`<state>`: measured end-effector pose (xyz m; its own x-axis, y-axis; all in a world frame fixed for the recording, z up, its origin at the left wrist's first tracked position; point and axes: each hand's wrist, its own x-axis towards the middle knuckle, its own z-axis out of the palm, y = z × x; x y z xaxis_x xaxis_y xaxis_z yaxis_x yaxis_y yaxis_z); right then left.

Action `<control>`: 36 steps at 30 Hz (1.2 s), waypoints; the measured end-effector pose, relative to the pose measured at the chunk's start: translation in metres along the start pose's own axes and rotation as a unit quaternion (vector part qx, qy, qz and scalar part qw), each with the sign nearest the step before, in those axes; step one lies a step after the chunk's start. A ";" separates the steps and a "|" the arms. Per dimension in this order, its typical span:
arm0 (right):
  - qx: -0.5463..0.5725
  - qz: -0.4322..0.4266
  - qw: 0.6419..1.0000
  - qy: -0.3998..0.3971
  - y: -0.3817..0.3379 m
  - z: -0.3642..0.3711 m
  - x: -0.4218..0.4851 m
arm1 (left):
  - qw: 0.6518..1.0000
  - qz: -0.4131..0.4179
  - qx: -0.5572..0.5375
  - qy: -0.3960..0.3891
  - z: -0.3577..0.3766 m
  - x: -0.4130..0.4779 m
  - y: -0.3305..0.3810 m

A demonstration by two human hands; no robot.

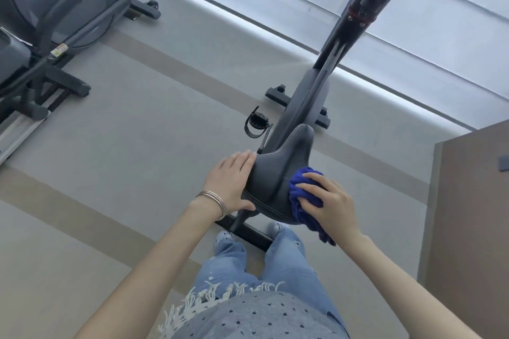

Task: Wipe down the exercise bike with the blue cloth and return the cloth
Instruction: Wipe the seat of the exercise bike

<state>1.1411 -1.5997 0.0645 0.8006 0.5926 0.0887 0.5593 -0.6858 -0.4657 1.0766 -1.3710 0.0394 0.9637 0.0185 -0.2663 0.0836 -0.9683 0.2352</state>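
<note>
Exercise bike (305, 99): dark matte frame, and a black saddle (278, 173) that is smooth, leather-like, with pale edge stitching. Blue cloth (305, 215), plush and ribbed, is bunched against the saddle's right flank with a tail hanging below. Right hand (330, 203) is curled over the cloth, gripping and pressing it to the saddle. Left hand (230, 181) lies flat on the left flank, fingers straight, holding nothing. Thin metal bangles (214, 201) on the wrist.

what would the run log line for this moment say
phase: wiping saddle | right hand: holds blue cloth against saddle's right side | left hand: rests flat on saddle's left side | cloth not yet returned
</note>
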 end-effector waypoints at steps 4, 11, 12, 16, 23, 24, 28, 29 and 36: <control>0.023 0.114 0.992 0.043 -0.016 0.018 -0.017 | 0.998 0.008 0.038 -0.047 -0.004 0.017 0.013; 0.015 0.076 0.996 0.035 -0.014 0.013 -0.033 | 0.989 -0.003 0.100 -0.109 -0.001 0.023 0.027; 0.036 0.101 0.994 0.023 -0.010 0.009 -0.021 | 0.989 -0.005 0.099 -0.113 -0.001 0.023 0.028; 0.135 0.216 0.967 0.018 0.005 0.004 0.023 | 0.990 -0.008 0.075 -0.118 -0.002 0.022 0.027; 0.098 0.199 0.971 0.091 -0.014 0.026 -0.049 | 0.994 0.018 -0.004 -0.110 -0.006 0.024 0.024; 0.094 0.189 0.973 0.093 -0.014 0.026 -0.055 | 0.994 0.027 0.008 -0.103 -0.005 0.026 0.026; 0.099 0.179 0.978 0.037 -0.002 0.012 -0.035 | 0.993 0.038 0.063 -0.097 0.000 0.030 0.038; 0.112 0.191 0.975 0.016 0.004 0.007 -0.022 | 0.992 0.037 0.066 -0.098 0.001 0.031 0.039; 0.229 0.294 0.927 0.034 0.012 0.005 -0.004 | 0.994 0.050 0.056 -0.075 0.007 0.028 0.030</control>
<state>1.1437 -1.6083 0.0546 0.9587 0.1333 -0.2513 -0.1166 -0.6217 -0.7745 1.1047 -1.4017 0.0321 0.9166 -0.1090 -0.3847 -0.0485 -0.9853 0.1637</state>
